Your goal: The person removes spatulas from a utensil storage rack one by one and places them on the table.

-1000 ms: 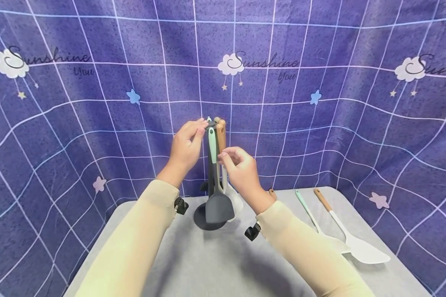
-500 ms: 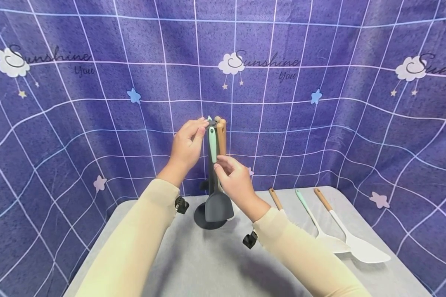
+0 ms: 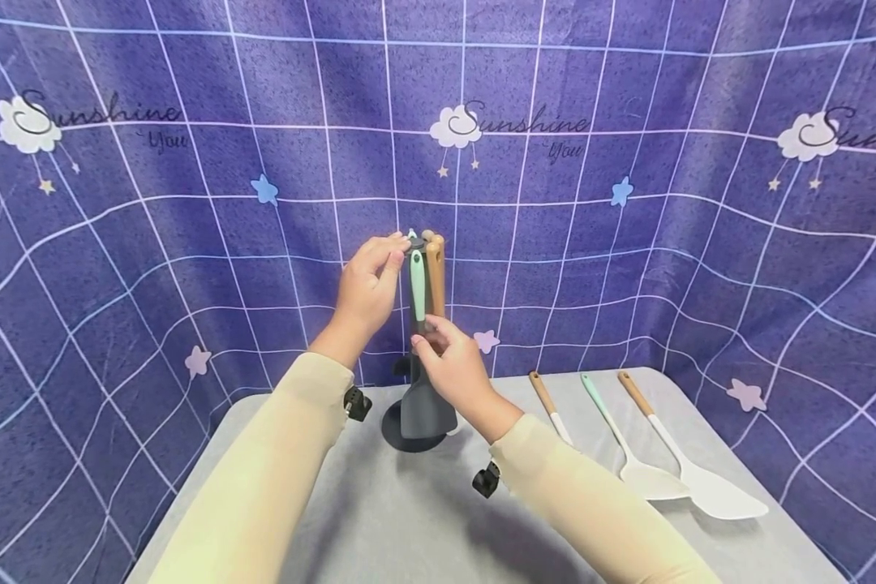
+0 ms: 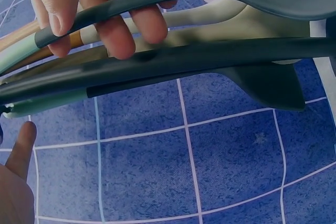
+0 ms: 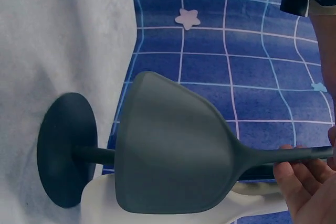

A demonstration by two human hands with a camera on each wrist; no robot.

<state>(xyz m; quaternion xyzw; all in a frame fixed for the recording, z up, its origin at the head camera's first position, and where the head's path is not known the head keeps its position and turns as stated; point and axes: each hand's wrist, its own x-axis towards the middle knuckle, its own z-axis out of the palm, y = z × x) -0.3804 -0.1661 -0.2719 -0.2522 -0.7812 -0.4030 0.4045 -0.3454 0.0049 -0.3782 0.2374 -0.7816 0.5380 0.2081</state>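
Note:
A dark grey turner [image 3: 427, 410] with a mint-green handle hangs upright on the front of a black utensil stand [image 3: 392, 427]. Just below the mint part, my right hand [image 3: 456, 369] pinches its thin shaft between thumb and fingers. The left wrist view shows those fingers [image 4: 118, 40] around the shaft, beside the stand's pole. Up at the stand's top, my left hand [image 3: 367, 285] rests its fingertips, thumb straight. Wooden handles [image 3: 438, 280] hang to the right of the turner; a white utensil [image 5: 100, 200] shows behind its blade in the right wrist view.
On the grey tabletop [image 3: 380, 511] at right lie a white turner [image 3: 723, 491] with a wooden handle, a mint-handled cream utensil [image 3: 653, 480], and another wooden-handled one [image 3: 547, 397], partly hidden by my right sleeve. A purple grid-patterned curtain [image 3: 547, 268] stands behind and at both sides.
My right hand has come down from beside the wooden handles onto the turner's shaft. The blade has shifted slightly left. My left hand stays at the stand's top.

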